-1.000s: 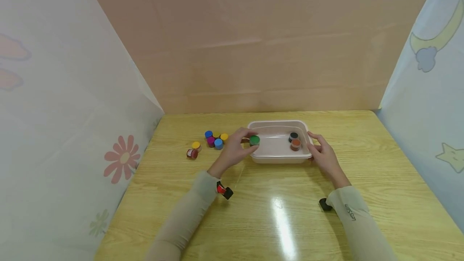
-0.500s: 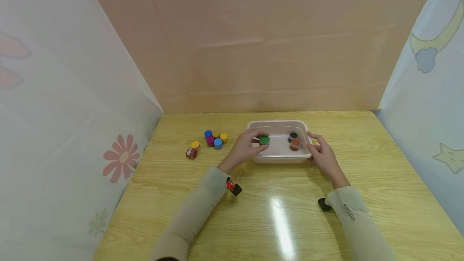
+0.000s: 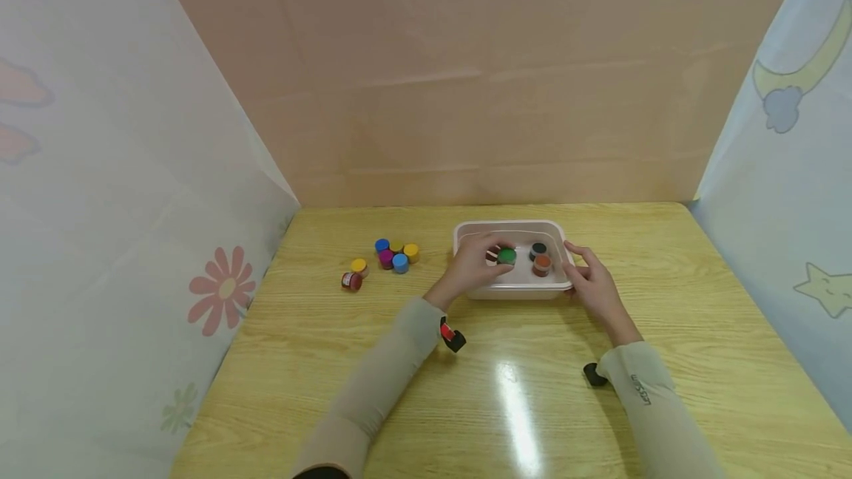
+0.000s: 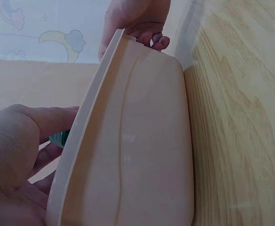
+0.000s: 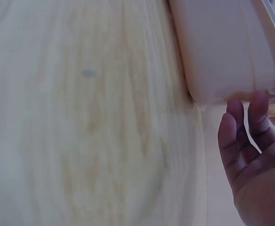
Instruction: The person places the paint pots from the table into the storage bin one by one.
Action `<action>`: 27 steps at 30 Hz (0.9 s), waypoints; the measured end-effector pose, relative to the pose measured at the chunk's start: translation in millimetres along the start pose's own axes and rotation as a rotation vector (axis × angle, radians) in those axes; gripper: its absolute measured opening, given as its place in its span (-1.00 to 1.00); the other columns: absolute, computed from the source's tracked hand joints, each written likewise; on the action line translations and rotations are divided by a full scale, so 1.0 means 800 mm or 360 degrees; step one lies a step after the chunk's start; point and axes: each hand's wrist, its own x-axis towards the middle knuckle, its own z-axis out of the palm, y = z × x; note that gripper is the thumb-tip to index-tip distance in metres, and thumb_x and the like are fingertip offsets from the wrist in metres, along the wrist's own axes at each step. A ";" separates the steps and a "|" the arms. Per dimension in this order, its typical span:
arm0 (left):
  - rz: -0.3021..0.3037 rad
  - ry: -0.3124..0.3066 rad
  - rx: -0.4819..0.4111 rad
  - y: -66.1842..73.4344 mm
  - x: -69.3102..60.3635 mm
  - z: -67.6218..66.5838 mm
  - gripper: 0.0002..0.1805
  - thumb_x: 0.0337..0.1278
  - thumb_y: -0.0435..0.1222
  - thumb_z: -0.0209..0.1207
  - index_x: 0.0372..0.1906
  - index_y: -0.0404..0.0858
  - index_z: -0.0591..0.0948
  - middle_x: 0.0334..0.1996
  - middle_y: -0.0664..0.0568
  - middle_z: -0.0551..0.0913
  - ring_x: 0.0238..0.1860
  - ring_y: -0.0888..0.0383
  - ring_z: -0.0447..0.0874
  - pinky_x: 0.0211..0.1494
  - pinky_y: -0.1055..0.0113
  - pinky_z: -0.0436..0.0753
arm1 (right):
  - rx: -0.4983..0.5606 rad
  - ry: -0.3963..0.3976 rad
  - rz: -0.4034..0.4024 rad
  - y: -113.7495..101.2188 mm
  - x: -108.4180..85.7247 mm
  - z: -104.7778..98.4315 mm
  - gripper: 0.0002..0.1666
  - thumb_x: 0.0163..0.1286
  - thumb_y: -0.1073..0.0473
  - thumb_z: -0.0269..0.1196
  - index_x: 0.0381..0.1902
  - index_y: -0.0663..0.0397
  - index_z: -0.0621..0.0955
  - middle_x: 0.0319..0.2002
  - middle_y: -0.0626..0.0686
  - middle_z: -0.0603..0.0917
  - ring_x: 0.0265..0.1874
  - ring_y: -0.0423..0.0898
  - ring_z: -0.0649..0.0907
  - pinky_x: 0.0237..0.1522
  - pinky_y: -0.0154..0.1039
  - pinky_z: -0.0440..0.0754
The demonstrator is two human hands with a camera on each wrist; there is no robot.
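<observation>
My left hand (image 3: 474, 263) reaches over the near rim of a pale pink plastic box (image 3: 512, 291). Between its thumb and fingers it pinches a small paint pot with a green lid (image 3: 506, 256). Inside the box, to the right, stand a black-lidded pot (image 3: 538, 250) and a reddish-brown-lidded pot (image 3: 542, 265), close together. My right hand (image 3: 592, 283) grips the box's right end, thumb near the front corner and fingers along the side. In the left wrist view, the box wall (image 4: 151, 127) hides most of the green pot (image 4: 57, 138).
Left of the box, several pots form a cluster: blue (image 3: 382, 245), purple (image 3: 387, 259), light blue (image 3: 400, 263) and yellow (image 3: 411, 252). Nearer stand another yellow-lidded pot (image 3: 360, 267) and a dark red pot on its side (image 3: 352, 282). Walls border the wooden table (image 3: 479, 405).
My left hand has carried the green-lidded pot rightward, from the box's left rim to over its middle, close to the other two pots. My right hand has stayed at the box's right end.
</observation>
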 end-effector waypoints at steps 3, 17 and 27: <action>-0.0023 -0.0026 0.0066 0.003 0.009 0.007 -0.60 0.26 -0.24 0.42 0.17 -0.19 0.67 -0.01 0.09 0.70 -0.03 0.23 0.68 0.01 0.54 0.65 | 0.0003 0.0006 -0.0005 0.002 0.001 -0.001 -0.31 0.69 -0.01 0.01 0.64 0.04 0.18 -0.01 0.51 0.70 -0.50 -0.05 0.67 -0.43 -0.18 0.71; 0.0047 -0.0113 0.0283 0.026 0.043 0.041 -0.69 0.14 -0.24 0.49 -0.01 -0.14 0.74 -0.09 0.17 0.75 -0.08 0.31 0.66 -0.04 0.61 0.60 | 0.0051 -0.0011 -0.0069 0.002 -0.001 0.001 -0.32 0.69 -0.03 0.02 0.63 0.05 0.20 -0.04 0.51 0.71 -0.51 -0.04 0.69 -0.43 -0.23 0.71; 0.0045 -0.0198 0.0301 0.029 0.060 0.055 -0.69 0.16 -0.25 0.48 0.01 -0.12 0.75 -0.10 0.25 0.73 -0.06 0.37 0.64 0.01 0.65 0.54 | 0.0054 -0.0008 -0.0053 -0.001 -0.002 0.001 -0.31 0.69 -0.01 0.03 0.62 0.07 0.20 -0.15 0.44 0.75 -0.53 -0.03 0.68 -0.45 -0.21 0.70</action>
